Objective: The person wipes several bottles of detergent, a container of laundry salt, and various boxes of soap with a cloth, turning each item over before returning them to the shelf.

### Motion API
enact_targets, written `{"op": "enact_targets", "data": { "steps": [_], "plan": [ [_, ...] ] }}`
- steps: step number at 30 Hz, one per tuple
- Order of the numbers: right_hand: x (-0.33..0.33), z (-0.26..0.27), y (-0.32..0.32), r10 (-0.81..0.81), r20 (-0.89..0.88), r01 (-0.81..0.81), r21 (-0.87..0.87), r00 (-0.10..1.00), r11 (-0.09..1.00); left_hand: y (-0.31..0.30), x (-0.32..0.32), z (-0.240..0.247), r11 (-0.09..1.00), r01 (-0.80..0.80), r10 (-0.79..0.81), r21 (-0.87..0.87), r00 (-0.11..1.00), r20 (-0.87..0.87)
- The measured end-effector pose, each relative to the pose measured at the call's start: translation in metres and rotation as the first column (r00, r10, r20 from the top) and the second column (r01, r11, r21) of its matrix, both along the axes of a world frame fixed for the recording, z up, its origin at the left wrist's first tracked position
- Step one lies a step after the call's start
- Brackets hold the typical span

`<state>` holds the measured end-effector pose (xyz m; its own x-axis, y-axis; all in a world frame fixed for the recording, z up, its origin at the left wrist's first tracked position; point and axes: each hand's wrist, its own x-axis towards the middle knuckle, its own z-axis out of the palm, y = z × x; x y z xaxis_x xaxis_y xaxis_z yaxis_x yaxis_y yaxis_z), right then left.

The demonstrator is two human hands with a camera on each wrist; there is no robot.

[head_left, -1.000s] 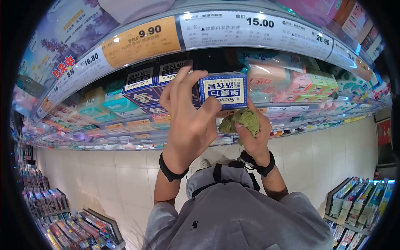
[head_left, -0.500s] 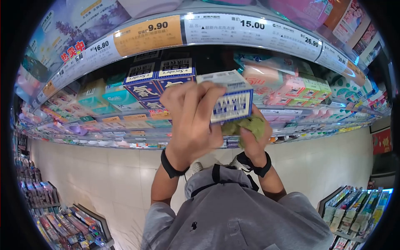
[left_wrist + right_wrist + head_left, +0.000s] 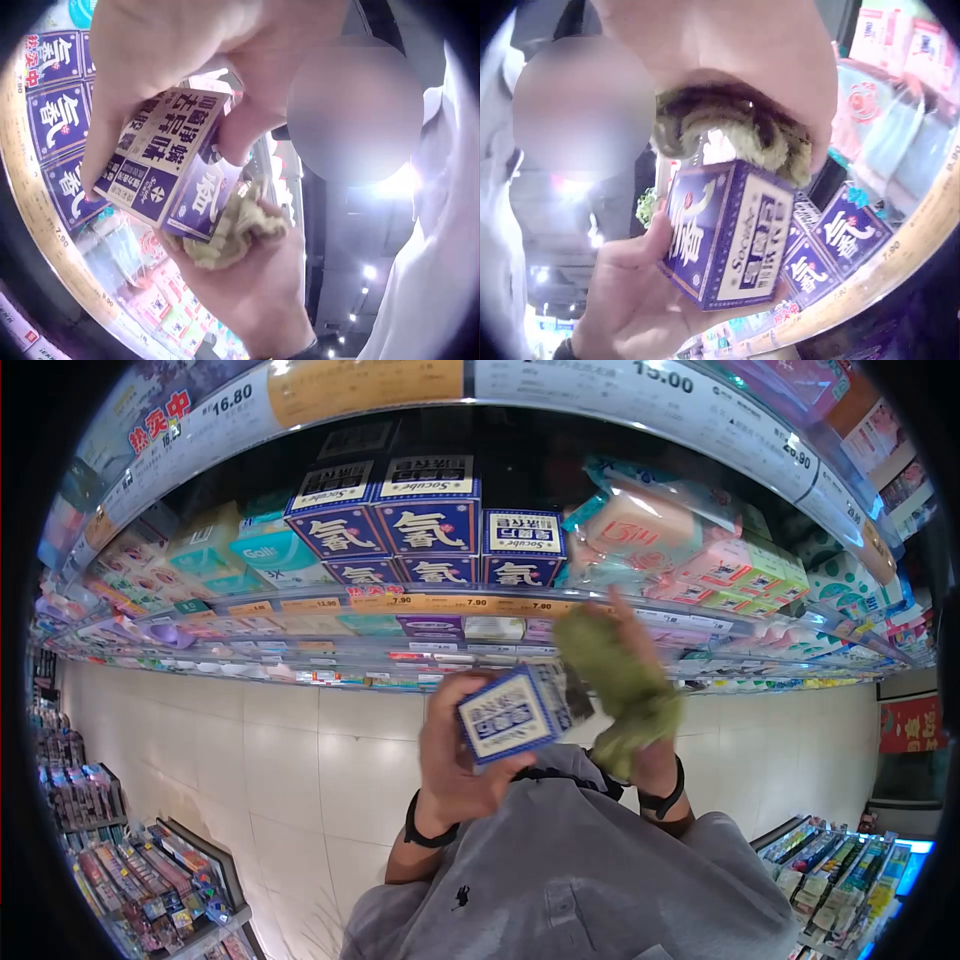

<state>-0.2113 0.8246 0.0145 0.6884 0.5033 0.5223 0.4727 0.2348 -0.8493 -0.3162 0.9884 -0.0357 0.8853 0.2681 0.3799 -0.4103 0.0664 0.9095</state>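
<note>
My left hand (image 3: 450,785) holds a blue-and-white Socube carton (image 3: 510,715) out in front of the shelf, above my shirt front. Its thumb and fingers grip opposite sides of the tilted carton, as the left wrist view shows the hand (image 3: 172,52) over the box (image 3: 169,154). My right hand (image 3: 657,765) grips a crumpled green cloth (image 3: 620,685), blurred in the head view. In the right wrist view the cloth (image 3: 739,139) bunches under the palm, right at the carton's (image 3: 727,232) upper end. More matching cartons (image 3: 430,510) stand stacked on the shelf.
A shelf edge with price labels (image 3: 470,603) runs across in front of me, and a higher labelled edge (image 3: 560,390) crosses above. Pink-and-clear wrapped packs (image 3: 640,530) sit right of the cartons. Product racks stand at lower left (image 3: 160,885) and lower right (image 3: 840,875). Pale floor tiles (image 3: 270,750) lie below.
My left hand has brought the carton away from the shelf, down toward my body, and turned it. The right hand with the cloth has come down alongside. Another carton shows where the hands were.
</note>
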Motion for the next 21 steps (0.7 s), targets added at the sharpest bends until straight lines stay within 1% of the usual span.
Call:
{"op": "enact_targets", "data": {
  "steps": [1, 2, 5, 6, 8, 9, 11, 13, 14, 17, 18, 20, 21],
  "plan": [
    [0.0, 0.003, 0.001, 0.143, 0.326, -0.038, -0.308, 0.935, 0.951, -0.001, -0.003, -0.003, 0.998, 0.058, -0.058, -0.013, 0.998, -0.032],
    [-0.007, -0.004, 0.01, 0.033, 0.395, 0.076, -0.255, 0.918, 0.964, -0.002, -0.005, -0.002, 0.987, 0.086, -0.092, -0.134, 0.995, -0.04],
    [-0.008, -0.023, 0.01, 0.053, 0.405, 0.059, -0.26, 0.913, 0.964, 0.016, -0.011, 0.002, 0.968, 0.163, -0.178, -0.19, 0.982, -0.064],
    [-0.01, -0.029, 0.011, 0.045, 0.401, 0.063, -0.252, 0.915, 0.966, 0.022, -0.012, 0.002, 0.959, 0.183, -0.197, -0.219, 0.979, -0.046],
    [-0.013, -0.038, 0.016, 0.027, 0.4, 0.071, -0.227, 0.916, 0.971, 0.03, -0.012, 0.0, 0.984, 0.161, -0.164, -0.074, 0.986, -0.034],
    [-0.018, -0.033, 0.021, 0.007, 0.403, 0.107, -0.261, 0.915, 0.959, 0.033, -0.013, -0.001, 0.989, 0.15, -0.15, -0.002, 0.988, -0.028],
    [-0.028, -0.017, 0.032, -0.033, 0.418, 0.183, -0.325, 0.908, 0.928, 0.04, -0.013, -0.004, 0.983, 0.166, -0.161, 0.071, 0.984, -0.082],
    [-0.034, -0.02, 0.039, -0.058, 0.471, 0.206, -0.269, 0.88, 0.941, 0.045, -0.014, -0.005, 0.969, 0.207, -0.194, 0.131, 0.975, -0.106],
    [-0.036, -0.022, 0.042, -0.069, 0.497, 0.213, -0.24, 0.865, 0.947, 0.048, -0.016, -0.004, 0.969, 0.201, -0.191, 0.144, 0.978, -0.08],
    [-0.031, -0.046, 0.035, -0.013, 0.458, 0.133, -0.232, 0.889, 0.963, 0.055, -0.02, -0.002, 0.969, 0.238, -0.241, -0.066, 0.97, -0.038],
    [-0.031, -0.056, 0.035, -0.021, 0.41, 0.116, -0.206, 0.912, 0.972, 0.059, -0.018, -0.001, 0.971, 0.238, -0.238, -0.009, 0.971, -0.004],
    [-0.034, -0.073, 0.032, -0.035, 0.308, 0.085, -0.152, 0.951, 0.985, 0.062, -0.018, -0.002, 0.964, 0.255, -0.256, -0.075, 0.967, -0.007],
    [-0.034, -0.074, 0.035, -0.027, 0.231, 0.04, -0.051, 0.972, 0.998, 0.061, -0.017, -0.003, 0.958, 0.266, -0.268, -0.109, 0.963, -0.007]
  ]
}}
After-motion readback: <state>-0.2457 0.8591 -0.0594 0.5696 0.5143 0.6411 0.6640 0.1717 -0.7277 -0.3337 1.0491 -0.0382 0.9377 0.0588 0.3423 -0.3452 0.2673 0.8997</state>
